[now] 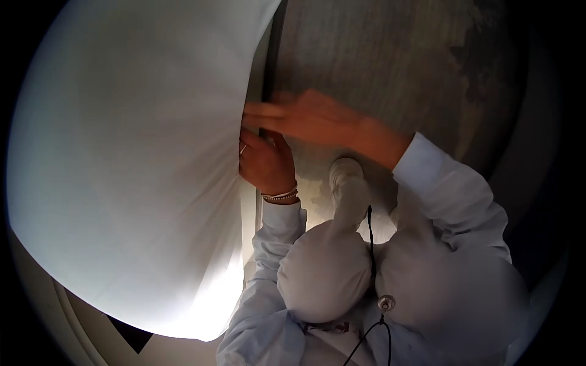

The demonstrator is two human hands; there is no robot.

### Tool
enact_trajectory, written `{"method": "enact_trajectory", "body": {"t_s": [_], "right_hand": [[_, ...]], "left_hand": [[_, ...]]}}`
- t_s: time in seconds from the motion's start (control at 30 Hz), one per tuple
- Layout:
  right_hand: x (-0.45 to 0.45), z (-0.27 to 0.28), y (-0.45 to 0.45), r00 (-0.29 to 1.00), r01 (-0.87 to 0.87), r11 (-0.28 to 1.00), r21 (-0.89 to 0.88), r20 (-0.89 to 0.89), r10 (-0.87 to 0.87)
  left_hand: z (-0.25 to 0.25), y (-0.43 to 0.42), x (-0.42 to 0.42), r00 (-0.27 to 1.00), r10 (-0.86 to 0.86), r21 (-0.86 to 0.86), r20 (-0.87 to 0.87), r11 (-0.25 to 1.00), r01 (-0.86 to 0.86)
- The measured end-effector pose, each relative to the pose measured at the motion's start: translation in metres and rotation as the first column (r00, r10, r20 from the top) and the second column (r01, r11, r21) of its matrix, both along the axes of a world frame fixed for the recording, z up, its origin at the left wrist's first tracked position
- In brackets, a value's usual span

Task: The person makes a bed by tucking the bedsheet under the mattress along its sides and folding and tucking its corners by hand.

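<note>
A white sheet [128, 152] is stretched over a broad surface on my left, which it hides. My left hand [267, 161], with a ring and bead bracelets, is curled at the sheet's side edge. Creases fan out across the fabric from its fingers, whose tips are hidden at the edge. Just above it, my right hand [314, 116] reaches over from the right with fingers stretched out, fingertips at the same edge. It is blurred by motion, and I see nothing held in it.
The worn grey-brown floor [390, 61] lies to the right of the covered surface. Below me are my bent knees [326, 271] in pale trousers and a light shoe [346, 171]. A black cord [371, 244] hangs at my front. A dark patch [129, 334] shows beneath the sheet's lower left.
</note>
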State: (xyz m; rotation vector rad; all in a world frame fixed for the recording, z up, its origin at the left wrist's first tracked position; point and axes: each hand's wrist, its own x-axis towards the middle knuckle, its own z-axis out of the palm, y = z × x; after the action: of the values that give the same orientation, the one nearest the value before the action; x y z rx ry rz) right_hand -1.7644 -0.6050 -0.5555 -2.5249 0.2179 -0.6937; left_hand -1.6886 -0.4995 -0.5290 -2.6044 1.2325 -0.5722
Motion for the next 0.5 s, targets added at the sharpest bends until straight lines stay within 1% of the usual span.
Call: {"method": "enact_trajectory", "body": {"t_s": [0.03, 0.1, 0.17, 0.23, 0.3, 0.33, 0.37, 0.4, 0.43, 0.47, 0.5], "right_hand": [[-0.005, 0.003, -0.003, 0.999, 0.033, 0.999, 0.017, -0.017, -0.033], [-0.011, 0.002, -0.005, 0.996, 0.083, 0.996, 0.039, -0.033, -0.082], [-0.003, -0.004, -0.008, 0.988, 0.151, 0.989, -0.009, 0.019, -0.151], [0.002, 0.004, 0.001, 0.990, 0.143, 0.990, 0.009, 0.018, -0.143], [0.002, 0.011, -0.002, 0.989, 0.141, 0.990, 0.021, 0.028, -0.142], [0.007, 0.009, 0.007, 0.979, 0.204, 0.979, 0.022, 0.024, -0.205], [0.014, 0.007, 0.011, 0.964, 0.264, 0.964, 0.026, 0.019, -0.265], [0.020, 0.005, 0.015, 0.962, 0.271, 0.962, 0.032, 0.019, -0.271], [0.025, 0.006, 0.018, 0.948, 0.318, 0.947, 0.050, -0.013, -0.318], [0.030, 0.008, 0.021, 0.932, 0.361, 0.930, 0.065, -0.046, -0.358], [0.033, 0.006, 0.020, 0.935, 0.354, 0.933, 0.066, -0.050, -0.351]], "left_hand": [[0.001, 0.002, 0.000, 1.000, 0.000, -0.009, 0.007, 1.000, 0.000], [-0.002, 0.003, -0.004, 0.995, -0.092, -0.046, 0.032, 0.995, 0.093], [-0.001, -0.001, -0.001, 0.995, -0.095, -0.019, 0.016, 0.995, 0.096], [0.004, 0.010, 0.002, 0.995, -0.097, -0.017, 0.008, 0.995, 0.097], [0.007, 0.001, -0.005, 0.992, -0.124, -0.062, 0.010, 0.990, 0.125], [0.005, -0.002, -0.006, 0.991, -0.130, -0.065, 0.012, 0.989, 0.131], [0.003, -0.006, -0.006, 0.997, -0.078, 0.004, -0.002, 0.997, 0.078], [0.000, -0.009, -0.006, 1.000, -0.026, 0.078, -0.013, 0.997, 0.027], [-0.003, -0.011, -0.003, 0.999, -0.032, 0.081, -0.014, 0.996, 0.033], [-0.004, -0.008, 0.001, 0.997, -0.076, 0.064, -0.013, 0.995, 0.077], [-0.004, -0.005, 0.006, 0.994, -0.112, 0.048, -0.011, 0.993, 0.112]]}}
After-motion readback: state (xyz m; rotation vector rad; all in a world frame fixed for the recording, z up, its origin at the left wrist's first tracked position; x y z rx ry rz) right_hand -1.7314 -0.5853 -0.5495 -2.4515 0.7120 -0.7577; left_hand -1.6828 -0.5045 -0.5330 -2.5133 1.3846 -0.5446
